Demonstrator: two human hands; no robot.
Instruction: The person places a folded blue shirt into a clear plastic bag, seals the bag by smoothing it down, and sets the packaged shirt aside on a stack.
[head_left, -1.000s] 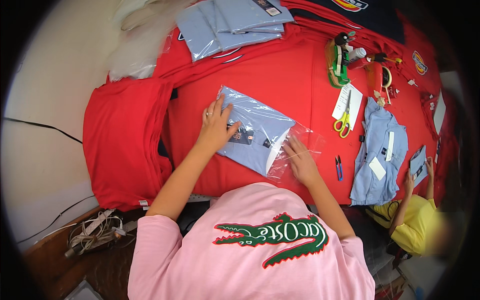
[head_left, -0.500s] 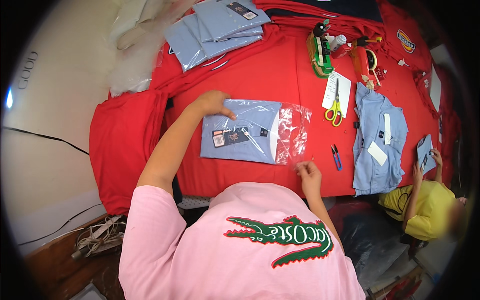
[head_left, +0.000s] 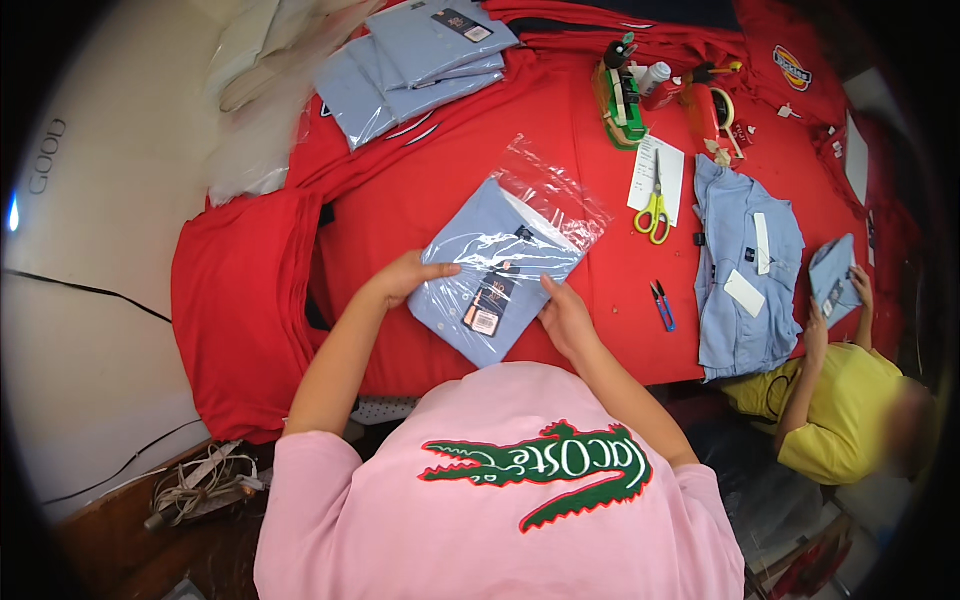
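Observation:
A folded light-blue shirt (head_left: 462,248) lies inside a clear plastic bag (head_left: 540,175), tilted in front of me. A dark tag (head_left: 491,298) shows through the film near its lower corner. My left hand (head_left: 408,278) grips the bag's left edge, thumb on top and fingers hidden beneath. My right hand (head_left: 568,312) holds the opposite side the same way. The bag's loose clear end points away from me, toward the upper right.
Bagged blue shirts (head_left: 425,50) are stacked at the far left. Yellow-handled scissors (head_left: 653,215), blue thread snips (head_left: 664,308), a green tape dispenser (head_left: 620,105) and an unbagged blue shirt (head_left: 745,270) lie to the right. A person in yellow (head_left: 850,410) handles another blue shirt.
The bagged shirt has been picked up and turned counterclockwise, its loose end now pointing away. My left hand moved down to its side; my right hand has taken hold of the other side.

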